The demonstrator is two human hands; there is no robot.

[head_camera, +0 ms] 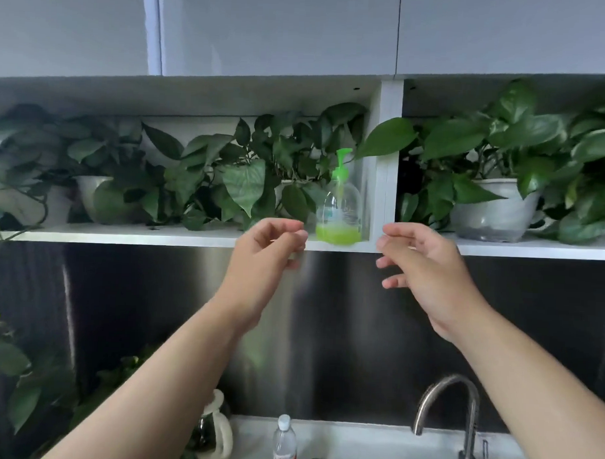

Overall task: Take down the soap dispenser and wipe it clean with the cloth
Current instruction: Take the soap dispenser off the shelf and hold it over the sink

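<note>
Both empty, the left hand point(276, 249) and right hand point(426, 268), loosely curled, could knock the soap dispenser point(339, 210) off its shelf point(122, 235) edge

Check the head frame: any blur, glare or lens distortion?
Head view: motion blur smears the soap dispenser and the left hand, the right hand less so; the shelf edge bows from the wide lens; soft reflections streak the steel backsplash; the lower left corner is dark.

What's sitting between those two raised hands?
In the head view, the soap dispenser stands on the shelf, between left hand and right hand, untouched.
</note>
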